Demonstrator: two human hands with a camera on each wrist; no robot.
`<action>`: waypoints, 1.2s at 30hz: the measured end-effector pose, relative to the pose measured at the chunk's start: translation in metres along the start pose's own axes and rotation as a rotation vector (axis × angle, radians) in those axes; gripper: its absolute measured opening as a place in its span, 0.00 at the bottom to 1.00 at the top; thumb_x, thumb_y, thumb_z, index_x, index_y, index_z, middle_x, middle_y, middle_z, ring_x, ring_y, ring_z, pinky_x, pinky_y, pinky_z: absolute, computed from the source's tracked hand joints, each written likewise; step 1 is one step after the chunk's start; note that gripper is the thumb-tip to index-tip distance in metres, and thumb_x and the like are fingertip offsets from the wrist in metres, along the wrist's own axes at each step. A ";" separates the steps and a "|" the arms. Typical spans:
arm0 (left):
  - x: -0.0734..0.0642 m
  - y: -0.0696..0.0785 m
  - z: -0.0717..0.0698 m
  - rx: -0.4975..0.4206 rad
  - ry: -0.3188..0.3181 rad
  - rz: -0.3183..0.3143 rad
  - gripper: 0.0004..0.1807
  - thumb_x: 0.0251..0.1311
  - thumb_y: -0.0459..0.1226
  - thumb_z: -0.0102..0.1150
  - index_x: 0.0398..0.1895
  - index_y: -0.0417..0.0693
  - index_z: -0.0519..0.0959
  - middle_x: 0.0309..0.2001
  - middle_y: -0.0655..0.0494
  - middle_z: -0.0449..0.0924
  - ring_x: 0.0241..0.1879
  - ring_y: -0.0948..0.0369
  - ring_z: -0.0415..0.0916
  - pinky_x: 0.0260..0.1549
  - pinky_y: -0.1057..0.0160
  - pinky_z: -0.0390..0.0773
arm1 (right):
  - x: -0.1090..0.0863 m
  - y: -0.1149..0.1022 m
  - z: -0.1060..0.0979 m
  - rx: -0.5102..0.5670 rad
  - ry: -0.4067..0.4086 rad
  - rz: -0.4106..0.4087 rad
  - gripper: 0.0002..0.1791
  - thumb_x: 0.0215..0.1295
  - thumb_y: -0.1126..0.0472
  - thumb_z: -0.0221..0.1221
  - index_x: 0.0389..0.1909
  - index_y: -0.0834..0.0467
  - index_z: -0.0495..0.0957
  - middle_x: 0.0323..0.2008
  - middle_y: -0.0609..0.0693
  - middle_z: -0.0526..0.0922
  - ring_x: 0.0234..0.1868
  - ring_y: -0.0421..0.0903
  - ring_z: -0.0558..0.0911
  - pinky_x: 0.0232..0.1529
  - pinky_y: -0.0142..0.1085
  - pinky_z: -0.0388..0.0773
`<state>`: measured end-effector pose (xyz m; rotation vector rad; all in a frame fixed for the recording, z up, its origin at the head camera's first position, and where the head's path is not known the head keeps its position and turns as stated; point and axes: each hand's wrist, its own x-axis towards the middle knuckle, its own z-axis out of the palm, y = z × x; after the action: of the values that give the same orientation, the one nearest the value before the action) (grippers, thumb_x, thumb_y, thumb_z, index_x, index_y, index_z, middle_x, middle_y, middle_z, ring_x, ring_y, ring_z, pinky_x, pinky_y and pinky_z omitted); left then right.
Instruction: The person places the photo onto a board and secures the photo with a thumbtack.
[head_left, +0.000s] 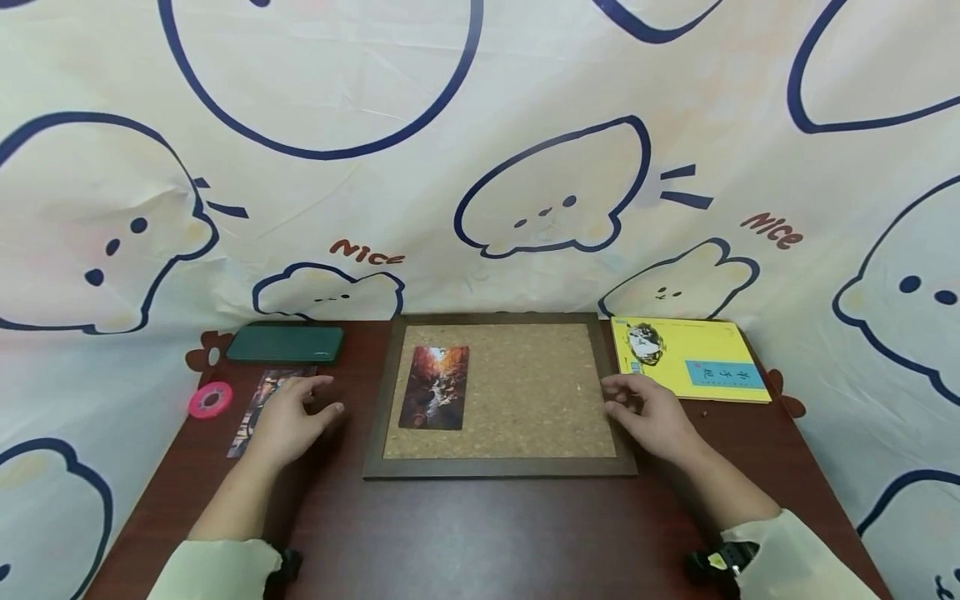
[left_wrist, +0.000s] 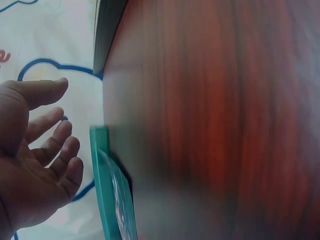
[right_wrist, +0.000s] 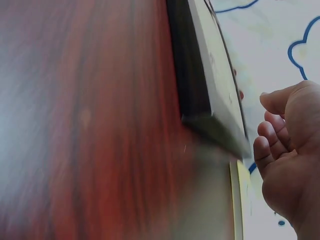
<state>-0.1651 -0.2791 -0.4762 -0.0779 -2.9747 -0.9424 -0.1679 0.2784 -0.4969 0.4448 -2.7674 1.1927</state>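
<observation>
The left hand (head_left: 292, 421) and right hand (head_left: 652, 412) are relaxed, fingers loosely bent. The left partly hides a picture card (head_left: 255, 408), near a pink ring (head_left: 198, 403) and green case (head_left: 285, 343). The right is at the right edge of a framed corkboard (head_left: 532, 392), near a yellow book (head_left: 682, 358). The corkboard lies on the bench (head_left: 495, 533), an autumn picture (head_left: 435, 387) on its left part.

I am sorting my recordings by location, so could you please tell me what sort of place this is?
Probably a small indoor desk area, perhaps curtained off: a wood-look table with cartoon-printed sheeting behind and beside it, and a framed corkboard lying on top.
</observation>
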 end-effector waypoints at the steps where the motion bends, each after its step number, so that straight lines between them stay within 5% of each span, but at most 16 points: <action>1: -0.001 -0.002 -0.002 0.009 0.006 0.000 0.30 0.66 0.44 0.68 0.67 0.39 0.75 0.62 0.34 0.75 0.57 0.36 0.75 0.51 0.34 0.77 | -0.003 0.003 -0.002 -0.005 0.005 0.009 0.18 0.69 0.66 0.67 0.58 0.60 0.81 0.46 0.49 0.84 0.42 0.44 0.80 0.40 0.33 0.78; 12: -0.004 -0.030 -0.015 0.097 0.010 -0.143 0.35 0.63 0.47 0.70 0.69 0.40 0.73 0.68 0.25 0.64 0.65 0.25 0.57 0.51 0.19 0.57 | -0.030 0.028 -0.035 -0.113 0.059 0.103 0.17 0.70 0.64 0.66 0.58 0.59 0.81 0.44 0.52 0.84 0.40 0.46 0.78 0.39 0.31 0.76; 30: -0.009 -0.059 -0.028 0.086 -0.067 -0.336 0.52 0.55 0.48 0.76 0.77 0.35 0.59 0.69 0.19 0.47 0.66 0.22 0.45 0.51 0.19 0.56 | -0.052 0.070 -0.070 -0.274 0.072 0.294 0.17 0.67 0.58 0.69 0.53 0.61 0.83 0.42 0.56 0.81 0.40 0.52 0.76 0.38 0.41 0.73; 36: -0.007 -0.065 -0.031 0.084 -0.080 -0.347 0.53 0.55 0.47 0.75 0.77 0.33 0.58 0.68 0.18 0.48 0.64 0.22 0.47 0.50 0.21 0.63 | -0.054 0.082 -0.077 -0.294 0.070 0.324 0.19 0.67 0.57 0.69 0.54 0.62 0.82 0.41 0.56 0.82 0.39 0.51 0.76 0.38 0.41 0.73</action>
<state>-0.1612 -0.3499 -0.4886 0.4252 -3.1592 -0.8542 -0.1432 0.3999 -0.5119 -0.0739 -2.9600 0.8041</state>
